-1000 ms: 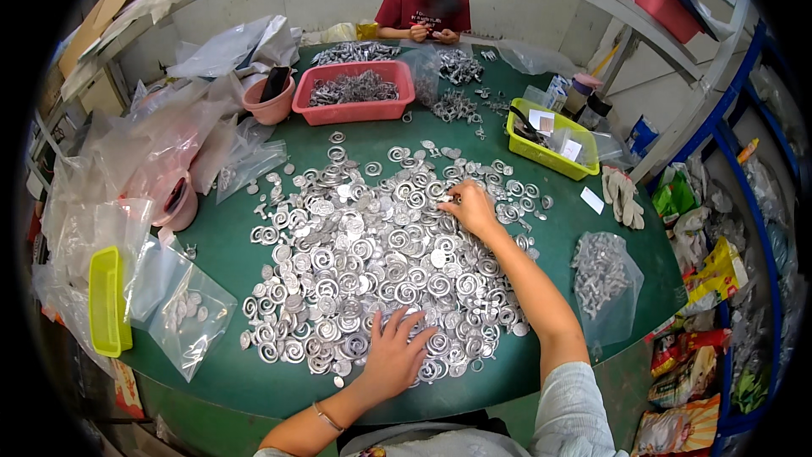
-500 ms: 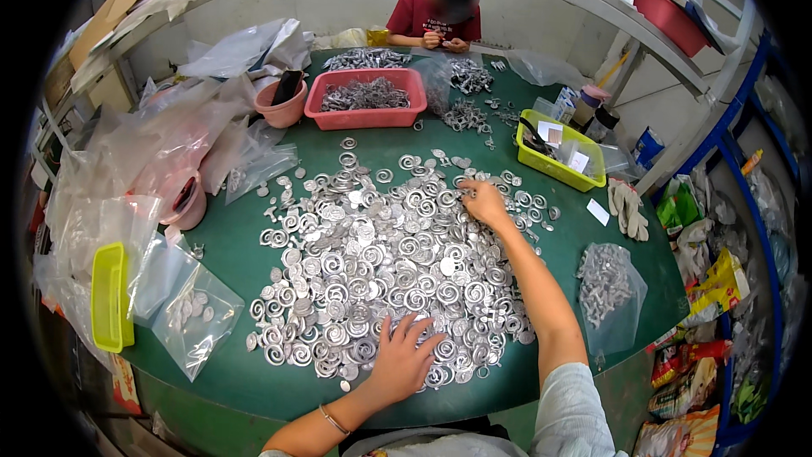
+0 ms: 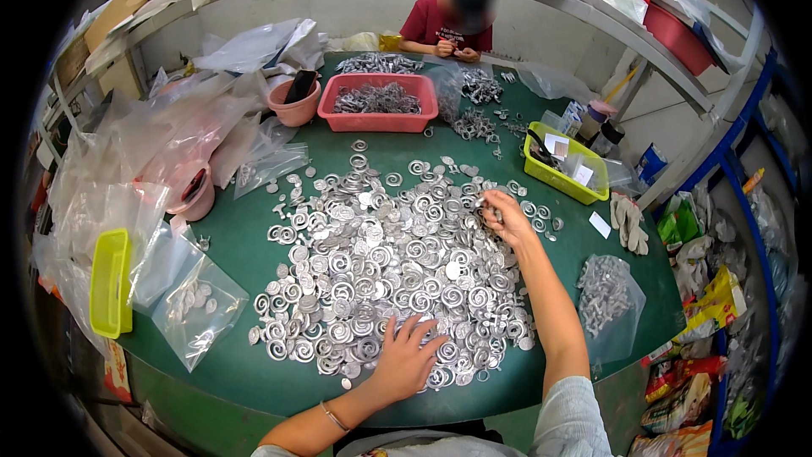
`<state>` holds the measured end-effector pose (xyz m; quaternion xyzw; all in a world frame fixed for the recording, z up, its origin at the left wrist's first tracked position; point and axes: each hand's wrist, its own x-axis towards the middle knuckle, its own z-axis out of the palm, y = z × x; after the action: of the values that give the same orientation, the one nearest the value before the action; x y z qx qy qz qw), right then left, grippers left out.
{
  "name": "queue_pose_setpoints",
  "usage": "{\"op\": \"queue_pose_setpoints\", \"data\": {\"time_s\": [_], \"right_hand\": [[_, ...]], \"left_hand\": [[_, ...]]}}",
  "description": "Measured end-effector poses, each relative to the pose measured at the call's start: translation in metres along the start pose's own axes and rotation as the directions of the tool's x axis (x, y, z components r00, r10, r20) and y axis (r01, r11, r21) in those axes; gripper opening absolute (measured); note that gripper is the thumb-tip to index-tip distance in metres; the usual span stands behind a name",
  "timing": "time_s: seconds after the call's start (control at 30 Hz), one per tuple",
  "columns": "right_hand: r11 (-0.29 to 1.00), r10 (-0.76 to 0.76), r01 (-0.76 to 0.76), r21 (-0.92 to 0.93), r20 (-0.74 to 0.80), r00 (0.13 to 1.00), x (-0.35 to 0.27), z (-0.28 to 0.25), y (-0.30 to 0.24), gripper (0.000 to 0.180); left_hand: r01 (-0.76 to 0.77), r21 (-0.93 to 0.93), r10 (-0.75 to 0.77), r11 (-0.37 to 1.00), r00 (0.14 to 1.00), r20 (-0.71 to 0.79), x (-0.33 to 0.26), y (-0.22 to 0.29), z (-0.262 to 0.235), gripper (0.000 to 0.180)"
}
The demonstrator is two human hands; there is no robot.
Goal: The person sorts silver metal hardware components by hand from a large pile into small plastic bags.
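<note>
A wide heap of silver metal pieces (image 3: pixel 372 275), many of them spiral shaped and others round and flat, covers the middle of the green table. My left hand (image 3: pixel 409 361) rests on the heap's near edge, fingers spread and holding nothing. At the heap's far right side is my right hand (image 3: pixel 505 218), its fingers pinched together. A small silver metal piece (image 3: pixel 483 201) shows at those fingertips, though its exact shape is partly hidden by them.
Across the table (image 3: pixel 338 402) a person (image 3: pixel 448 30) handles something small. A pink tub (image 3: pixel 377 123) of metal parts, a pink bucket (image 3: pixel 293 110) and a yellow-green basket (image 3: pixel 565 182) stand beyond the heap. Bagged parts (image 3: pixel 605 296) and gloves (image 3: pixel 628 224) lie right; plastic bags (image 3: pixel 199 322) lie left.
My right hand has drawn slightly toward me and to the right, its fingers now curled around a small piece. My left hand keeps its place on the heap. The whole view has shifted a little.
</note>
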<state>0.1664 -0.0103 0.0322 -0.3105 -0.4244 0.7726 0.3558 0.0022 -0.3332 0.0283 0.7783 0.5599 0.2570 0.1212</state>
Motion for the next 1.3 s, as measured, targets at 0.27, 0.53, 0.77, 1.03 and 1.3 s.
{"op": "queue_pose_setpoints", "data": {"time_s": [0.27, 0.53, 0.77, 1.03, 1.3], "right_hand": [[0.835, -0.021, -0.002, 0.550, 0.035, 0.999, 0.023, 0.010, 0.003, 0.018], [0.664, -0.347, 0.034, -0.747, -0.267, 0.899, 0.089, 0.037, 0.007, 0.020], [0.755, -0.310, 0.167, -0.634, -0.121, 0.943, 0.086, 0.062, 0.011, 0.023], [0.638, 0.435, 0.067, -0.767, 0.432, 0.790, -0.067, 0.149, -0.006, 0.017], [0.515, 0.303, 0.548, -0.659, 0.738, 0.603, -0.120, 0.201, 0.027, 0.020]], "left_hand": [[-0.011, 0.013, 0.011, 1.000, 1.000, 0.007, 0.002, -0.001, 0.003, 0.043], [-0.002, 0.015, 0.002, 1.000, 1.000, 0.020, 0.001, -0.001, 0.002, 0.044], [0.014, -0.070, -0.014, 0.997, 1.000, -0.006, 0.000, -0.003, 0.005, 0.046], [-0.198, -0.956, -0.462, 0.217, 0.842, -0.280, 0.002, -0.010, -0.012, 0.055], [-0.122, -0.689, -0.391, -0.715, 0.886, 0.249, 0.000, -0.047, 0.010, 0.034]]}}
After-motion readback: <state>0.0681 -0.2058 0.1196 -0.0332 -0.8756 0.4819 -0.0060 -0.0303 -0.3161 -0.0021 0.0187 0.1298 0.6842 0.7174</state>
